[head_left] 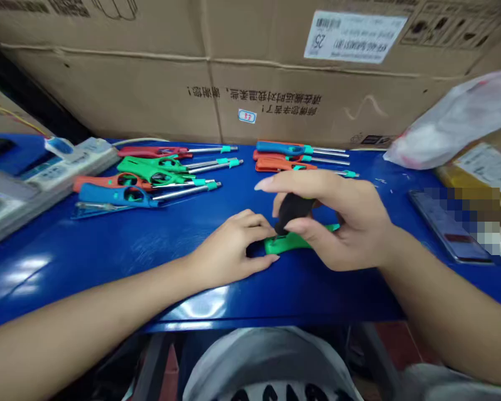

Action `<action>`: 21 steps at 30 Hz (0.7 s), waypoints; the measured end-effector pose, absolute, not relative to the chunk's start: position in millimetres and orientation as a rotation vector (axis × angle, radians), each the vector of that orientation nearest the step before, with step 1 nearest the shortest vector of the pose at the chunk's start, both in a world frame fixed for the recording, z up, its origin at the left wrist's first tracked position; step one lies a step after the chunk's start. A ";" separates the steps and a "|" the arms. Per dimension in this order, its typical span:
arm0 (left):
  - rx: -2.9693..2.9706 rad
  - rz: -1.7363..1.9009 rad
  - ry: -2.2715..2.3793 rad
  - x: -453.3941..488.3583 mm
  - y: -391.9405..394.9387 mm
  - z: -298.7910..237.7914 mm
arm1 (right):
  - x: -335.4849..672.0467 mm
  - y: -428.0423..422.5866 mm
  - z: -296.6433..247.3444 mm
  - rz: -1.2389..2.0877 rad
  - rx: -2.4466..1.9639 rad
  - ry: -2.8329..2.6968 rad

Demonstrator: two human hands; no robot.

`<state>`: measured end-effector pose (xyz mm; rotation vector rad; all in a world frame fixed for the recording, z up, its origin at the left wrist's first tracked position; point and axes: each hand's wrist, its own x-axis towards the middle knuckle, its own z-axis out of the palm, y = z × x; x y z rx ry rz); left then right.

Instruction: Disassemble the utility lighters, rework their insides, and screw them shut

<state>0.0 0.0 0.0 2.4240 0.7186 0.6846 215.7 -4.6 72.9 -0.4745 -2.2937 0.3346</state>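
Note:
A green long-neck lighter (pixel 294 241) lies flat near the front of the blue table. My left hand (pixel 234 248) steadies its left end, with the thumb on the near side and the fingers on the far side. Closed around what looks like a stubby screwdriver (pixel 293 210) with a black handle, my right hand (pixel 346 220) is over the lighter. The screwdriver points down at the lighter's left part; its tip is mostly hidden. My right hand covers much of the lighter's right part.
Blue (pixel 112 195), green (pixel 146 165) and red lighters (pixel 150 152) lie at the back left, more lighters (pixel 281 149) at the back centre. A cardboard box (pixel 150 100) walls the rear. Power strips (pixel 70 167) are left; a phone (pixel 446 223) and plastic bag (pixel 455 122) right.

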 end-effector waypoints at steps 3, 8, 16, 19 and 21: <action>2.396 0.693 0.724 1.1 0.1 -0.3 | 212.9 -3.3 69.4 -0.038 -0.554 -2.210; 2.424 0.708 0.714 0.5 0.6 -1.0 | 219.0 -3.9 73.7 0.014 -0.581 -2.275; 2.375 0.694 0.737 0.5 -0.3 -1.6 | 215.0 -3.7 74.1 0.013 -0.510 -2.216; 2.393 0.695 0.738 0.8 0.0 -1.2 | 216.1 -3.5 74.0 -0.146 -0.545 -2.210; 2.404 0.687 0.741 0.8 0.1 -1.0 | 218.5 -3.8 74.6 -0.085 -0.588 -2.253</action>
